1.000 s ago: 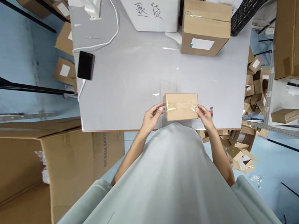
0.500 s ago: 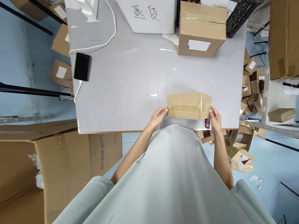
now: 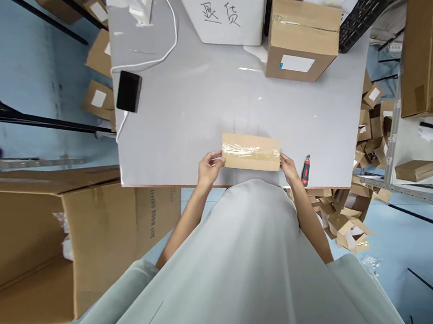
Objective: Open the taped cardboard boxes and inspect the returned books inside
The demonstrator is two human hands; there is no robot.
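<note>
A small cardboard box (image 3: 249, 161) with shiny clear tape along its top lies at the near side of the table, long side toward me. My left hand (image 3: 210, 167) grips its left end, thumb on the near corner and fingers bent. At the opposite end, my right hand (image 3: 289, 168) has its fingers pressed to the box's right side; some fingertips are hidden. Just right of that hand, a red and black utility knife (image 3: 306, 171) rests on the table, untouched.
On the grey table (image 3: 192, 102) stand a larger carton (image 3: 300, 62), a white bin (image 3: 230, 29), a black crate (image 3: 364, 23) and a phone (image 3: 128, 91) on a white cable. A big open carton (image 3: 102, 248) is at lower left. Several boxes are heaped on the right.
Between my hands the box has moved left and turned: its taped face now points up and it sits square. The knife, partly covered before, is fully visible. The view has shifted slightly.
</note>
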